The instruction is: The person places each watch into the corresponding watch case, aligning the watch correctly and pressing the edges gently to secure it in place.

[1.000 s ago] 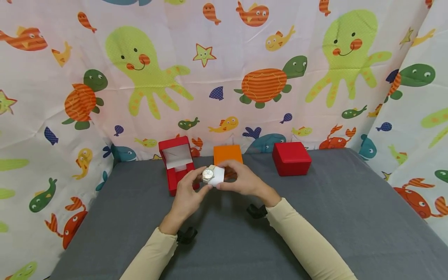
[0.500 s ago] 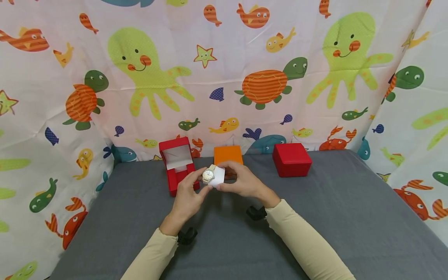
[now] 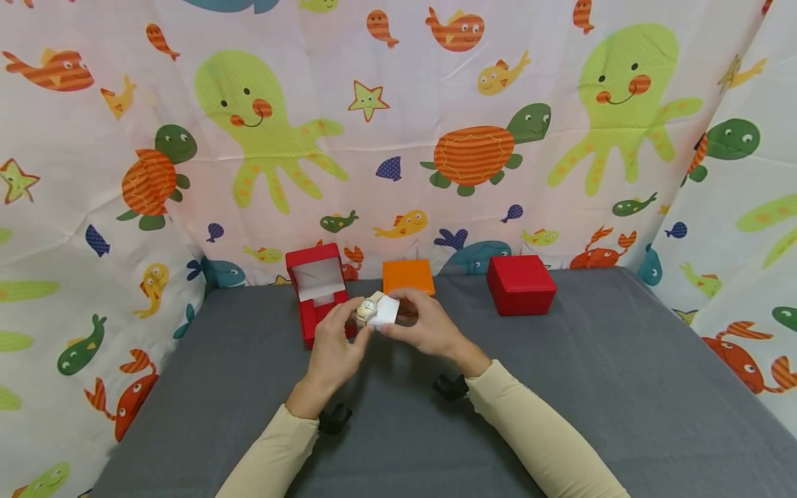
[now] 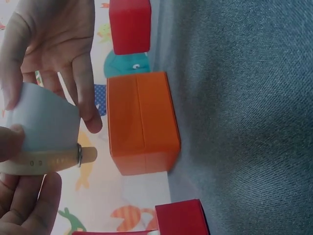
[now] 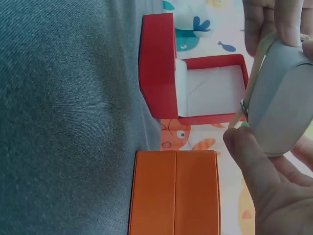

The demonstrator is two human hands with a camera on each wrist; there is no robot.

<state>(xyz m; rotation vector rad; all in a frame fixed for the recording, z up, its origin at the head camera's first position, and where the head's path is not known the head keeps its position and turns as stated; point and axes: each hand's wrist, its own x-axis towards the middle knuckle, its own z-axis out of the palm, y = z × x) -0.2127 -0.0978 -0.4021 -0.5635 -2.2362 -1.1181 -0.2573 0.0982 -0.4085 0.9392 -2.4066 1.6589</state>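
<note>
Both hands hold a white cushion (image 3: 386, 312) with a pale-strapped watch (image 3: 367, 308) wrapped round it, just above the grey table (image 3: 623, 387). My left hand (image 3: 349, 326) pinches the watch strap (image 4: 44, 160) at the cushion's left end. My right hand (image 3: 398, 324) grips the cushion (image 5: 281, 103) from the right, thumb (image 5: 254, 166) under it. An open red box (image 3: 316, 290) with a white lining (image 5: 210, 90) stands just behind and left of the hands. The watch dial faces up towards the head camera.
A shut orange box (image 3: 407, 277) stands behind the hands and a shut red box (image 3: 520, 283) to its right, both along the table's back edge. A sea-creature print cloth (image 3: 398, 138) walls the back and both sides. Bare grey table lies to the right and near me.
Both hands and the cushion with the watch have shifted slightly left and away, closer to the open red box. The grips look the same.
</note>
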